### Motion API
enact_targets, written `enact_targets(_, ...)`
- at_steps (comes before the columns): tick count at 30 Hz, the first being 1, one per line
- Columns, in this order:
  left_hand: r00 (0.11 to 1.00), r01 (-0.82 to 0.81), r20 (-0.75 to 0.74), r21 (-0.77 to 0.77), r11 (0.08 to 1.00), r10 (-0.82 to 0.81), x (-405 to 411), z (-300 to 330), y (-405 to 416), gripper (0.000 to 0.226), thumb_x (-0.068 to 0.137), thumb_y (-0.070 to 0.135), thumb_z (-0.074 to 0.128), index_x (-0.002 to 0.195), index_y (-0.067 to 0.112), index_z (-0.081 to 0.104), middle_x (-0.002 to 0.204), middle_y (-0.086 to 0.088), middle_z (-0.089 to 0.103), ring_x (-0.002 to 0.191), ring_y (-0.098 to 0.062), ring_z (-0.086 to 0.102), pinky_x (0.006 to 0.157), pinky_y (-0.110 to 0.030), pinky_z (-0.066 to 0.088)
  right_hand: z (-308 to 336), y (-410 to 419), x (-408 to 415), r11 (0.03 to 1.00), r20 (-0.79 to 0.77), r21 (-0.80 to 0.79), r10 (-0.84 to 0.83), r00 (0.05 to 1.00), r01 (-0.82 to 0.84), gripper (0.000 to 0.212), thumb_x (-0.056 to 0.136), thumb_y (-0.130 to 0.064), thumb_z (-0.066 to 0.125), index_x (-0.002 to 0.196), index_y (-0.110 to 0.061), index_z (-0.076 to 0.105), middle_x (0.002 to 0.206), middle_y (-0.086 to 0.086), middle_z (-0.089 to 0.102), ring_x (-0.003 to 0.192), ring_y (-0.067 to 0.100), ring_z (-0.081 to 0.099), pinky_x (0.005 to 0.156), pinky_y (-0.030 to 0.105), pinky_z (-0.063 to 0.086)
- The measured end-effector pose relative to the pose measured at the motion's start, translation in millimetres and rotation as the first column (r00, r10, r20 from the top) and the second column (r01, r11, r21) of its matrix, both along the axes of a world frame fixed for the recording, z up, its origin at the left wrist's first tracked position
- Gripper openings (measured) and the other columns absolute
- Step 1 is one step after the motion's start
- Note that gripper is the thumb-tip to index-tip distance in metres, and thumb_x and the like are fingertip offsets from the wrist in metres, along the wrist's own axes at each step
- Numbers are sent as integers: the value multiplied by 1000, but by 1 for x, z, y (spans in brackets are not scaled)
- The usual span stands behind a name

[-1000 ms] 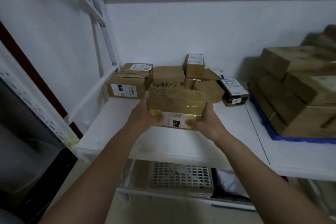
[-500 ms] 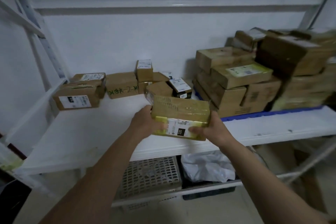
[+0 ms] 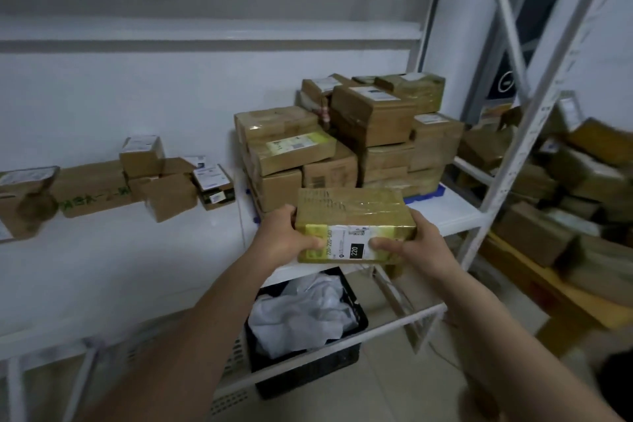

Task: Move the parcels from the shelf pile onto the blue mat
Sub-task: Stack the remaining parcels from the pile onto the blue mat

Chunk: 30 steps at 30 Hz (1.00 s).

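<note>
The left hand [image 3: 286, 239] and right hand [image 3: 416, 247] grip one parcel [image 3: 352, 221] by its two ends, so it stays level, just before the stack [image 3: 346, 144] on the blue mat [image 3: 424, 195].

Below my shelf: black crate [image 3: 308, 373] stuffed with crumpled white plastic [image 3: 301, 315]. Far right, blurred cartons [image 3: 561, 202] heaped past the white upright [image 3: 534, 120].
</note>
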<state>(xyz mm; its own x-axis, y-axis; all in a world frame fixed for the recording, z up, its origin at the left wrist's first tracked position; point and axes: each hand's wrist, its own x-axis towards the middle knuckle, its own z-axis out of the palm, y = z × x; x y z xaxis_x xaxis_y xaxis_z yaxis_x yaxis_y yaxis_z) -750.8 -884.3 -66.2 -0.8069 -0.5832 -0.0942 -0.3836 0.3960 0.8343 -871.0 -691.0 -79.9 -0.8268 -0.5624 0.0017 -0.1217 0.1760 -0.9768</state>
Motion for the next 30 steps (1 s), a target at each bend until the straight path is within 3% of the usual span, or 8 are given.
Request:
enact_targets(3, 999, 36, -23, 14, 999, -36, -38, 2, 39, 50, 70, 17, 85, 110, 20, 54, 117, 0, 63, 104, -16, 61, 92, -33, 51, 4, 44, -30, 999, -23, -19, -45, 999, 45, 63, 71, -12, 81, 124, -26, 51, 109, -5, 65, 96, 10, 63, 74, 23, 54)
enact_targets(9, 993, 100, -51, -42, 994, -102, -104, 16, 88, 66, 70, 20, 84, 127, 15, 52, 125, 0, 60, 112, -18, 58, 98, -40, 48, 10, 98, -91, 990, -53, -57, -134, 990, 131, 78, 67, -21, 85, 136, -21, 47, 119, -2, 63, 110, 20, 61, 97, 46, 50)
enact_targets(15, 982, 138, -111, -108, 985, -150, -177, 26, 103, 54, 69, 19, 84, 117, 18, 60, 116, 1, 66, 104, -17, 63, 93, -40, 53, 20, 119, -152, 977, -33, -130, -177, 984, 172, 83, 72, -15, 80, 142, -21, 36, 126, 1, 56, 113, 21, 56, 96, 40, 49)
enact_targets(18, 974, 134, -164, -126, 983, -154, -212, 27, 108, 50, 72, 18, 82, 117, 19, 61, 114, 2, 68, 102, -16, 64, 90, -40, 54, 31, 120, -183, 972, -62, -131, -202, 977, 193, 74, 78, -9, 75, 140, -15, 34, 116, -3, 54, 104, 14, 54, 78, 21, 49)
enact_targets(22, 957, 70, -264, -202, 977, -123, -255, 36, 111, 78, 74, 22, 81, 139, 23, 37, 127, 2, 60, 113, -19, 58, 96, -44, 49, 52, 113, -230, 969, -99, -132, -223, 970, 209, 68, 81, -6, 71, 137, -12, 33, 102, -9, 50, 98, 11, 52, 63, 16, 45)
enact_targets(25, 958, 38, -251, -377, 925, -142, -286, 52, 106, 99, 77, 31, 78, 149, 37, 10, 132, 1, 55, 123, -23, 50, 109, -51, 34, 70, 100, -269, 956, -66, -169, -254, 965, 240, 64, 80, -3, 71, 134, -14, 37, 107, -5, 54, 107, 18, 54, 71, 20, 47)
enact_targets(27, 968, 15, -202, -549, 836, -150, -306, 63, 100, 95, 79, 41, 73, 150, 37, 11, 137, 0, 51, 132, -24, 38, 117, -52, 13, 82, 89, -292, 948, -65, -204, -262, 963, 244, 63, 80, -1, 69, 133, -14, 38, 112, 1, 57, 106, 20, 58, 71, 24, 50)
enact_targets(30, 971, -10, -186, -666, 746, -153, -334, 79, 88, 83, 82, 54, 64, 150, 35, 20, 136, -1, 51, 135, -23, 33, 118, -51, 2, 96, 75, -324, 939, -83, -236, -275, 958, 249, 61, 81, -4, 67, 134, -15, 39, 115, 4, 57, 100, 19, 60, 69, 27, 53)
